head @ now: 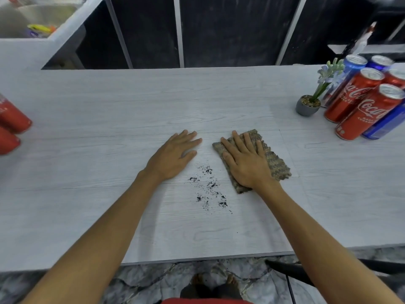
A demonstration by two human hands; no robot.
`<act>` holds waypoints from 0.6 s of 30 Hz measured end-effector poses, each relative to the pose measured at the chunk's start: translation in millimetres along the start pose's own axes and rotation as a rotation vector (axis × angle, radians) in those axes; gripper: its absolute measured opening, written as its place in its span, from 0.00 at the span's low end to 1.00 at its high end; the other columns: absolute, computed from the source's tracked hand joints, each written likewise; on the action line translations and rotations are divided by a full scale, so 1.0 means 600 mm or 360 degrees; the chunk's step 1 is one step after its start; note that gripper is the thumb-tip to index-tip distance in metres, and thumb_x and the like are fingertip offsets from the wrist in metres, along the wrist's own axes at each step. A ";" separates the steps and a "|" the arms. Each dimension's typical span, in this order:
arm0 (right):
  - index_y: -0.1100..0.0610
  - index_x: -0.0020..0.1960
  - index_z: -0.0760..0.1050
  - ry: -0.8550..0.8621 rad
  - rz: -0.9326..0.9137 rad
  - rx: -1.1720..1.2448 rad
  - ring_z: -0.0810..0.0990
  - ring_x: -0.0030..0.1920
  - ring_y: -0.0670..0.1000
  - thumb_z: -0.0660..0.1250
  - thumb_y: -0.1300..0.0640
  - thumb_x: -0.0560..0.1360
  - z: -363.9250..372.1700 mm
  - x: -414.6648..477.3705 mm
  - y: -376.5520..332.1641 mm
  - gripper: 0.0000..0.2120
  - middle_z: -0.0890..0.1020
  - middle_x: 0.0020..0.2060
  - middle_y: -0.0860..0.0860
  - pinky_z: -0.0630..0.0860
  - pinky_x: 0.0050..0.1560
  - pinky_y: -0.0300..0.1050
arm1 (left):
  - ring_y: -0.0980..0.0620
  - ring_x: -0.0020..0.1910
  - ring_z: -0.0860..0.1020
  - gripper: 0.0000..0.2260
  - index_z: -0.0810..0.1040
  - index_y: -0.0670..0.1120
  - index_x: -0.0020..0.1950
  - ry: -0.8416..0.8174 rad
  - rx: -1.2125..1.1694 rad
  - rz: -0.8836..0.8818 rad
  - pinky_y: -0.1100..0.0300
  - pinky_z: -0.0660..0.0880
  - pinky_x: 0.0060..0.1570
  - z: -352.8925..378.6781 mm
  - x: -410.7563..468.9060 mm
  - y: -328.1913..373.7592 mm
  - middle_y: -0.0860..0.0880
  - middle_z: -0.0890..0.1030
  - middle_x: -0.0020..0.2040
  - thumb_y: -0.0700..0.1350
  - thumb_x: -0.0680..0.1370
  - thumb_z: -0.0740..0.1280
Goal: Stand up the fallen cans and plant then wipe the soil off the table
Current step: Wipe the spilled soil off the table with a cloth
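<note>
Head view: the right hand [245, 163] lies flat, fingers straight, pressing a speckled cloth [277, 164] onto the table [131, 102]. The left hand [175, 154] rests flat just beside it, holding nothing. Soil [209, 189] lies scattered between the wrists. Cans [370, 110] and plant [308, 105] stand upright far right

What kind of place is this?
Probably a home kitchen or utility room: what looks like a concrete sink basin at the far left, a wood-grain table with drink cans, and marble-patterned floor tiles.
</note>
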State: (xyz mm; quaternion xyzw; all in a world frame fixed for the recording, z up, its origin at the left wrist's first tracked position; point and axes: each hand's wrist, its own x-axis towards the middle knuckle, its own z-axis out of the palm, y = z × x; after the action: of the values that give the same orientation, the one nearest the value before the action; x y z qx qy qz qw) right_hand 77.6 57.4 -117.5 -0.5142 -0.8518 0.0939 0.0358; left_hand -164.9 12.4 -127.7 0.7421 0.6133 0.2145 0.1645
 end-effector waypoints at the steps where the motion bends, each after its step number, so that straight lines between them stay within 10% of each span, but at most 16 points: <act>1: 0.39 0.77 0.46 0.0010 -0.0002 0.0016 0.40 0.77 0.52 0.39 0.39 0.80 0.001 0.001 -0.011 0.25 0.45 0.77 0.46 0.37 0.74 0.57 | 0.59 0.77 0.51 0.19 0.65 0.55 0.75 0.0000 -0.0005 -0.0001 0.69 0.40 0.72 -0.001 0.000 0.001 0.56 0.59 0.77 0.52 0.83 0.57; 18: 0.39 0.74 0.60 0.0201 -0.0071 0.0687 0.50 0.76 0.40 0.42 0.40 0.81 0.003 -0.141 -0.040 0.24 0.59 0.75 0.40 0.44 0.76 0.47 | 0.62 0.77 0.49 0.20 0.64 0.58 0.75 -0.0035 0.0070 0.0001 0.58 0.45 0.76 -0.008 -0.025 0.004 0.59 0.58 0.77 0.56 0.82 0.55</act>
State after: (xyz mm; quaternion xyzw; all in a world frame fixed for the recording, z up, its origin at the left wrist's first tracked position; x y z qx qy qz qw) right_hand 96.1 -28.6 -111.5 -0.4804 -0.8193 0.2408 0.2002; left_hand -167.8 -3.0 -124.4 0.7482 0.6158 0.1928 0.1547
